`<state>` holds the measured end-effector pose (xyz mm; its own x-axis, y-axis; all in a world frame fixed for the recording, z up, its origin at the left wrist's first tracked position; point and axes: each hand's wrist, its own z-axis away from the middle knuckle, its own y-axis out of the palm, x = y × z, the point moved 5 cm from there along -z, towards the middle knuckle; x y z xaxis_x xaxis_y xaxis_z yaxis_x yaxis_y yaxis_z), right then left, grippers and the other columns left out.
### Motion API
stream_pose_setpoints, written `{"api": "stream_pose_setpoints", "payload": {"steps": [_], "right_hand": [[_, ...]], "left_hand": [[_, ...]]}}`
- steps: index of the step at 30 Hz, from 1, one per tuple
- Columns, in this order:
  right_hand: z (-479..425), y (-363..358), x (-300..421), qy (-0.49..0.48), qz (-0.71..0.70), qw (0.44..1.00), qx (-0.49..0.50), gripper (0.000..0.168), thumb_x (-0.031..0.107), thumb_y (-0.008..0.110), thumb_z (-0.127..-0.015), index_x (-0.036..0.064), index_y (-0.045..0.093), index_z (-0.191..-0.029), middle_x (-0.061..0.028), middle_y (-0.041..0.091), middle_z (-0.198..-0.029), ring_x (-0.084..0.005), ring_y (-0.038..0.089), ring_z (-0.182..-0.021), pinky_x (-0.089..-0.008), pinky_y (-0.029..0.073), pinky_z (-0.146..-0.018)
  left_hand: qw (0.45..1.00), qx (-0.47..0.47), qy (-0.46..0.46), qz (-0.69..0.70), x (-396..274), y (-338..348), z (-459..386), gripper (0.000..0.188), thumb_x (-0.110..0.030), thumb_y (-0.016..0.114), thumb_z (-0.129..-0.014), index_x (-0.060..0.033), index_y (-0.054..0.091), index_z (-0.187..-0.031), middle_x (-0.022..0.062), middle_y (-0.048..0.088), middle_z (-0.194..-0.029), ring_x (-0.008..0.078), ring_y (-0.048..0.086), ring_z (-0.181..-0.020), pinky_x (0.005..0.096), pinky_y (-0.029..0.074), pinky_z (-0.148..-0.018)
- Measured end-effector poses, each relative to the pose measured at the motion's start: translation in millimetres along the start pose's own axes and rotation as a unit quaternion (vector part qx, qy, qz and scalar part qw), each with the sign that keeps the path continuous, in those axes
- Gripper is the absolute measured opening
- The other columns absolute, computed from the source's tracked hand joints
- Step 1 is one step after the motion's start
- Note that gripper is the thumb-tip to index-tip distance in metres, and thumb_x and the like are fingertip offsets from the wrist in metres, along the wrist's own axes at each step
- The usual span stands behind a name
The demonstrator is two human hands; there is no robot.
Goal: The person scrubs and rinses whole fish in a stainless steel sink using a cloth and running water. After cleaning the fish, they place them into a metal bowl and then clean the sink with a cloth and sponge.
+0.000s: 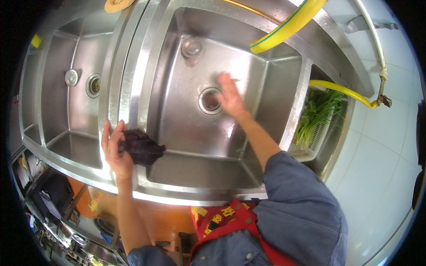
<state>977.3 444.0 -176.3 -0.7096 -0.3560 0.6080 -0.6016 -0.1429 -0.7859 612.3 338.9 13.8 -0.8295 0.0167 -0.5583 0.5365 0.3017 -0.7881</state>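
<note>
My left hand (116,149) grips a dark, bunched cloth (141,148) on the stainless steel divider between two sink basins. Part of the cloth hangs over the edge of the right basin (199,133). Inside that basin my right hand (231,96) hovers beside the round drain (211,100), slightly blurred. Its thumb stands apart from the fingers, and nothing shows in its grasp. A metal drain strainer (191,48) lies on the basin floor near the far left corner.
A yellow hose (289,28) reaches over the basin's far right corner. At the right, leafy greens (318,109) lie in a white plastic basket (319,133). The left basin (85,123) has its own drain (94,85) and a loose strainer (72,77). A cleaver (359,25) is against the tiled wall.
</note>
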Motion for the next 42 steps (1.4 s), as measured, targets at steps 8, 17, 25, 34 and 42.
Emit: {"api": "stream_pose_setpoints", "payload": {"steps": [8, 17, 25, 34, 42], "right_hand": [[-26.9, -4.9, -84.6, 0.149, 0.189, 0.968, -0.067, 0.073, 0.038, 0.054, -0.091, 0.0, 0.027, -0.147, -0.0222, 0.023, -0.154, -0.0356, 0.018, -0.144, -0.05, 0.012, -0.117], [-7.4, 12.5, 0.2, 0.034, -0.024, 0.997, -0.067, 0.061, 0.015, 0.059, -0.088, 0.003, 0.036, -0.143, -0.0182, 0.034, -0.149, -0.0345, 0.026, -0.141, -0.047, 0.018, -0.117], [38.4, 32.2, -32.9, 0.168, 0.214, 0.96, -0.067, 0.073, 0.034, 0.059, -0.088, -0.002, 0.029, -0.145, -0.0199, 0.024, -0.154, -0.0373, 0.021, -0.143, -0.0538, 0.012, -0.116], [61.0, 2.6, -11.9, 0.153, 0.031, 0.984, -0.087, 0.068, 0.025, 0.062, -0.086, -0.002, 0.035, -0.142, -0.0185, 0.031, -0.151, -0.0339, 0.024, -0.142, -0.0527, 0.014, -0.116], [45.5, 63.0, 35.4, 0.195, 0.089, 0.977, -0.02, 0.073, 0.026, 0.065, -0.083, 0.0, 0.034, -0.143, -0.0183, 0.03, -0.152, -0.0342, 0.023, -0.143, -0.055, 0.01, -0.116]], "left_hand": [[1.0, 0.01, -0.02, -0.021, -6.3, 2.2, -6.2, 0.032, 0.012, 0.048, -0.082, -0.0033, 0.064, -0.105, 0.0082, 0.066, -0.118, 0.0308, 0.047, -0.13, 0.0348, 0.044, -0.098], [0.999, 0.017, -0.023, -0.026, -2.8, -0.1, -3.0, 0.036, 0.012, 0.048, -0.082, -0.0043, 0.064, -0.109, 0.0084, 0.067, -0.118, 0.0308, 0.046, -0.13, 0.035, 0.044, -0.098], [1.0, 0.02, -0.011, -0.02, -3.8, 3.1, -5.3, 0.035, 0.012, 0.048, -0.083, -0.0054, 0.064, -0.109, 0.0072, 0.067, -0.118, 0.0317, 0.048, -0.129, 0.0359, 0.043, -0.099], [1.0, 0.008, 0.017, -0.018, -0.9, 1.9, -2.5, 0.032, 0.013, 0.051, -0.085, -0.0041, 0.063, -0.108, 0.0088, 0.066, -0.118, 0.0331, 0.046, -0.129, 0.0343, 0.051, -0.097], [0.998, 0.009, 0.037, -0.045, -5.0, 2.2, -8.0, 0.032, 0.014, 0.051, -0.083, -0.0034, 0.065, -0.107, 0.0061, 0.067, -0.116, 0.0331, 0.05, -0.126, 0.0366, 0.048, -0.097]]}}
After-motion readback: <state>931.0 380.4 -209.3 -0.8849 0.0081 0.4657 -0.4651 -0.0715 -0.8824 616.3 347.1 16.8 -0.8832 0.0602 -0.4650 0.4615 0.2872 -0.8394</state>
